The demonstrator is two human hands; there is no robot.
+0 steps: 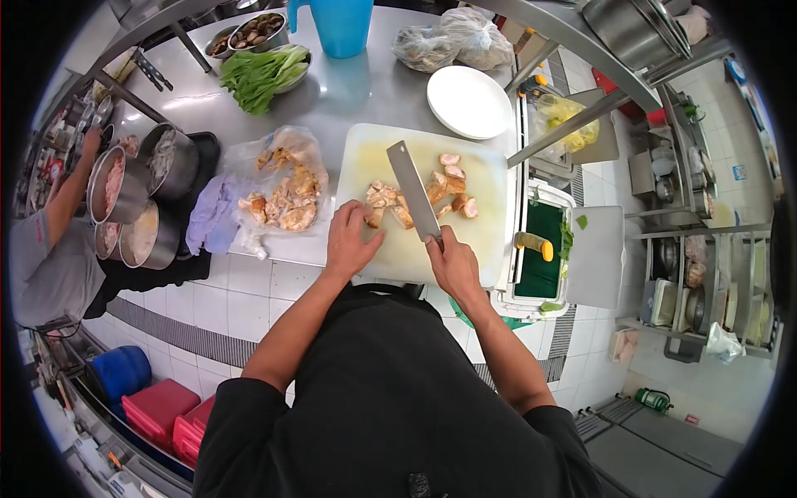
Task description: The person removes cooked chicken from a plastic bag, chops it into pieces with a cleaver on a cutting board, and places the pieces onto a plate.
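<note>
My right hand (454,261) is closed round the handle of a cleaver (413,191), whose broad blade points away from me over the white cutting board (486,178). Chunks of browned meat (382,196) lie on the board on both sides of the blade. At the board's left edge rests my left hand (352,239), fingers apart, its fingertips beside the nearest chunks; nothing shows in its grasp. Left of the board, more meat pieces (290,205) sit on an open clear plastic bag (311,149).
A stack of white plates (471,101) stands behind the board. Leafy greens (261,76), a blue pitcher (342,25) and filled bags (455,41) are further back. Metal pots (170,162) and another person (58,257) are at left. A green-lined bin (540,278) stands right.
</note>
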